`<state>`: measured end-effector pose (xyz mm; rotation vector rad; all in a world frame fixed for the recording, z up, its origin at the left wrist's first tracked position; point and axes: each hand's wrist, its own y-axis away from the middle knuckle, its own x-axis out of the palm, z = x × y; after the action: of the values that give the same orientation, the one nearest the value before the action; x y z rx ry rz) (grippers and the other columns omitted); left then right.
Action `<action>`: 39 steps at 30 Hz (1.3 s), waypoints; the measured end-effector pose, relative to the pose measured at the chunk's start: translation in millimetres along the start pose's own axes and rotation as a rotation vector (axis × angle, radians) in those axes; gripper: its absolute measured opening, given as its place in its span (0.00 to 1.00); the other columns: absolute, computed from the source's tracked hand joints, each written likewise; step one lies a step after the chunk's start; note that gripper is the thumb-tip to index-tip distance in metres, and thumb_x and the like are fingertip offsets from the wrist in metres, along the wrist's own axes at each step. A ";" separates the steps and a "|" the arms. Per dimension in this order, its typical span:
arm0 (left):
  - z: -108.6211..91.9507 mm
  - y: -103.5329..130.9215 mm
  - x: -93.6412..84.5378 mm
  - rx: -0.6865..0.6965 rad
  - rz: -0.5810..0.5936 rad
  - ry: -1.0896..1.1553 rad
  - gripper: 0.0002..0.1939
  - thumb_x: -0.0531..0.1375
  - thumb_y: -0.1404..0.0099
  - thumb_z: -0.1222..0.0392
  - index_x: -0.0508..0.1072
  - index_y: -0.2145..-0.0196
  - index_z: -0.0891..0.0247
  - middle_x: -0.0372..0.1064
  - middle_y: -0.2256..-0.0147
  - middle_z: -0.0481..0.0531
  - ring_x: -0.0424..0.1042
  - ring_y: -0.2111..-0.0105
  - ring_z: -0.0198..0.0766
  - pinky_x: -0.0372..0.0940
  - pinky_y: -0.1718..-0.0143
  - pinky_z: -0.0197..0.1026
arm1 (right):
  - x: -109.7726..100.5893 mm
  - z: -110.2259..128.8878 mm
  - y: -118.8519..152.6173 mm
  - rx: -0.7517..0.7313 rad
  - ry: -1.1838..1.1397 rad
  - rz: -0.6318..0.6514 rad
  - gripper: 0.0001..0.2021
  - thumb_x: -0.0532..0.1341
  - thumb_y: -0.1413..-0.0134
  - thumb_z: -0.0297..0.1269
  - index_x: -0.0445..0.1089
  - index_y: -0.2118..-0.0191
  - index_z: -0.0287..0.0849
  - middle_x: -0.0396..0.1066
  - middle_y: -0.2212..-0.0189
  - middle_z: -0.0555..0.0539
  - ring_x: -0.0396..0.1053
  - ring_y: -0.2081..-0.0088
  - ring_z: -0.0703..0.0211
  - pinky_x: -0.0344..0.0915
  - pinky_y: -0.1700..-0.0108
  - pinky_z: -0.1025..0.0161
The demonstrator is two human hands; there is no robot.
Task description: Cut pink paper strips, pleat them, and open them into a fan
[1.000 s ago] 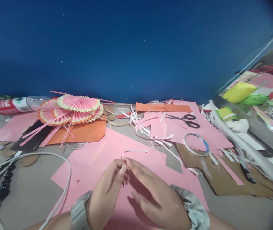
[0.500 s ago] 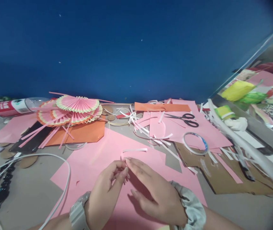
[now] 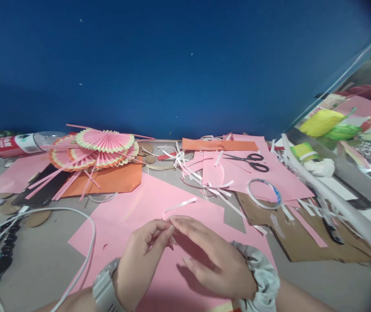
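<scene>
Both hands meet over a large sheet of pink paper [image 3: 205,216]. My left hand [image 3: 143,255] is closed in a pinch, thumb against the fingers. From the pinched fingertips a narrow paper strip [image 3: 181,203] runs out to the upper right; it looks white, with a pink bend near the fingers. The held end is hidden. My right hand [image 3: 214,264] has its fingers stretched out, their tips touching the left fingertips, and its thumb lies apart, lower down.
Pleated paper rosettes [image 3: 104,149] lie at the back left beside a bottle [image 3: 16,145]. Scissors [image 3: 253,162] and a tape roll [image 3: 248,190] rest on pink paper at the right, near cardboard [image 3: 289,242]. A white cable [image 3: 92,234] loops at the left.
The strip has tilted, its far end now higher than its near end, and shifted slightly left. The hands keep nearly the same pose, the right thumb slightly further right.
</scene>
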<state>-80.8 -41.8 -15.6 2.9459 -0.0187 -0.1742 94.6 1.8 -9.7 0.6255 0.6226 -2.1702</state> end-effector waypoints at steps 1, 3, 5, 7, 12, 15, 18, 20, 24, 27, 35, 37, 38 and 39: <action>0.2 -0.4 0.1 -0.002 -0.003 0.002 0.11 0.53 0.36 0.54 0.70 0.66 0.63 0.69 0.73 0.47 0.68 0.70 0.33 0.62 0.65 0.35 | 0.5 -0.5 0.3 -0.002 0.005 0.000 0.33 0.55 0.53 0.25 0.46 0.40 0.40 0.52 0.41 0.44 0.49 0.40 0.59 0.51 0.40 0.58; 0.2 -1.3 0.2 -0.004 -0.009 -0.006 0.10 0.53 0.36 0.54 0.70 0.67 0.63 0.69 0.74 0.47 0.68 0.71 0.34 0.62 0.66 0.35 | 1.9 -1.6 0.8 0.000 0.025 0.002 0.35 0.55 0.55 0.24 0.45 0.39 0.40 0.51 0.40 0.43 0.48 0.40 0.57 0.51 0.40 0.56; -0.8 -1.7 0.4 -0.001 -0.008 -0.012 0.10 0.53 0.36 0.55 0.70 0.67 0.63 0.69 0.73 0.48 0.68 0.71 0.34 0.62 0.66 0.35 | 3.0 -2.5 1.0 0.003 0.049 0.005 0.35 0.54 0.56 0.23 0.46 0.39 0.39 0.50 0.40 0.42 0.48 0.40 0.56 0.51 0.40 0.55; -2.1 -1.6 0.4 0.006 -0.004 -0.019 0.10 0.53 0.36 0.56 0.70 0.68 0.64 0.69 0.73 0.49 0.68 0.70 0.35 0.63 0.65 0.36 | 3.4 -2.9 0.9 -0.002 0.072 0.005 0.36 0.54 0.57 0.22 0.46 0.39 0.38 0.50 0.40 0.42 0.48 0.40 0.55 0.51 0.40 0.54; -3.7 -0.1 0.3 0.038 0.004 -0.022 0.10 0.53 0.36 0.57 0.71 0.64 0.64 0.70 0.71 0.49 0.69 0.69 0.35 0.63 0.64 0.36 | 1.2 -1.4 -1.4 -0.040 0.140 -0.012 0.35 0.53 0.58 0.23 0.47 0.39 0.37 0.51 0.41 0.40 0.50 0.41 0.54 0.54 0.41 0.54; -2.5 -0.2 0.3 0.046 0.013 -0.023 0.11 0.53 0.36 0.58 0.72 0.62 0.64 0.71 0.71 0.50 0.69 0.70 0.35 0.63 0.65 0.35 | 0.1 -0.4 -2.7 -0.073 0.184 -0.025 0.34 0.53 0.57 0.23 0.47 0.40 0.35 0.52 0.41 0.39 0.50 0.41 0.55 0.54 0.41 0.55; -0.8 -1.0 0.1 0.046 0.021 -0.045 0.11 0.53 0.36 0.58 0.73 0.62 0.63 0.70 0.72 0.49 0.69 0.68 0.36 0.63 0.65 0.35 | 0.3 -0.4 -3.0 -0.095 0.194 -0.020 0.34 0.53 0.57 0.22 0.47 0.40 0.34 0.53 0.42 0.39 0.49 0.41 0.55 0.53 0.41 0.54; 0.2 -1.4 -0.1 0.052 0.029 -0.063 0.11 0.53 0.35 0.58 0.73 0.61 0.63 0.70 0.73 0.48 0.69 0.67 0.36 0.63 0.64 0.35 | 0.7 -0.6 -2.9 -0.098 0.200 -0.027 0.34 0.52 0.56 0.23 0.46 0.40 0.34 0.54 0.43 0.39 0.49 0.41 0.54 0.54 0.41 0.53; 0.6 -0.3 -0.6 0.054 0.040 -0.082 0.12 0.52 0.35 0.57 0.73 0.61 0.63 0.69 0.73 0.48 0.68 0.68 0.36 0.63 0.64 0.36 | -0.6 -0.2 -3.9 -0.085 0.231 -0.018 0.32 0.52 0.53 0.25 0.47 0.40 0.34 0.54 0.43 0.38 0.50 0.41 0.53 0.55 0.42 0.51; -0.2 1.5 -0.9 0.056 0.047 -0.091 0.12 0.51 0.34 0.57 0.73 0.61 0.63 0.69 0.73 0.48 0.69 0.69 0.35 0.63 0.65 0.36 | -2.4 1.2 -5.6 -0.111 0.268 -0.016 0.30 0.51 0.52 0.25 0.48 0.40 0.34 0.56 0.44 0.37 0.51 0.42 0.53 0.56 0.43 0.51; -1.5 0.9 -0.4 0.071 0.056 -0.065 0.12 0.51 0.34 0.57 0.73 0.64 0.62 0.69 0.74 0.48 0.69 0.69 0.36 0.64 0.64 0.36 | 1.4 4.4 -3.9 -0.117 0.401 -0.096 0.28 0.49 0.50 0.23 0.50 0.40 0.35 0.61 0.47 0.40 0.56 0.44 0.54 0.56 0.43 0.51; -1.1 0.4 -0.2 0.075 0.052 -0.069 0.12 0.51 0.34 0.58 0.73 0.64 0.63 0.69 0.73 0.49 0.69 0.69 0.36 0.64 0.64 0.36 | 1.5 4.0 -3.6 -0.098 0.402 -0.078 0.28 0.49 0.50 0.23 0.50 0.41 0.36 0.62 0.47 0.40 0.57 0.45 0.54 0.56 0.43 0.50; -1.0 0.2 0.0 0.073 0.050 -0.072 0.12 0.51 0.35 0.58 0.73 0.64 0.63 0.70 0.73 0.49 0.69 0.68 0.36 0.64 0.64 0.36 | 1.4 3.8 -3.7 -0.093 0.401 -0.071 0.28 0.49 0.50 0.23 0.51 0.41 0.36 0.61 0.47 0.40 0.57 0.45 0.54 0.55 0.43 0.50; -0.9 0.0 0.1 0.068 0.049 -0.075 0.12 0.51 0.35 0.57 0.73 0.64 0.63 0.70 0.73 0.49 0.69 0.69 0.36 0.64 0.64 0.36 | 1.3 3.5 -3.9 -0.090 0.400 -0.064 0.28 0.49 0.51 0.23 0.51 0.41 0.36 0.61 0.47 0.40 0.57 0.45 0.54 0.55 0.42 0.50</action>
<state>-80.6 -41.6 -14.6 3.0018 -0.1096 -0.2822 90.0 1.2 -7.0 1.0142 0.9559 -2.0746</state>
